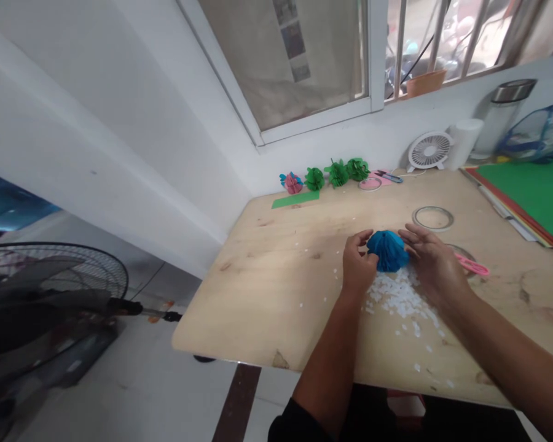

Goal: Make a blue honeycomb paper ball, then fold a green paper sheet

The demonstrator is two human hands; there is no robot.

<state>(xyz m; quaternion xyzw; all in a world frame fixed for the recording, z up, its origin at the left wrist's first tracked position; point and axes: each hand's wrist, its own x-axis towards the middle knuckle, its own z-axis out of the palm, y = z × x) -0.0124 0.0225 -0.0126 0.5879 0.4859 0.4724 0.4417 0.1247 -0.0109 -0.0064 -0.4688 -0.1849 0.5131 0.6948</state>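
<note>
A pleated blue paper ball (pixel 388 251) sits between my two hands over the wooden table. My left hand (pixel 360 263) pinches its left edge, with the thumb low and the index finger curved above. On the other side, my right hand (pixel 432 261) has its fingers stretched out and spread, the tips at the ball's right edge. Whether they press on it I cannot tell. White paper bits (pixel 400 294) lie scattered below the ball and between my wrists. Pink-handled scissors (pixel 474 265) lie just right of my right hand, partly hidden by it.
Along the wall stand green paper balls (pixel 338 174) and a pink-and-blue one (pixel 293 182), with a green paper strip (pixel 295 199) in front. A tape roll (pixel 433 218), small white fan (pixel 430 151) and coloured paper stack (pixel 534 196) are to the right. A floor fan (pixel 50 307) stands left.
</note>
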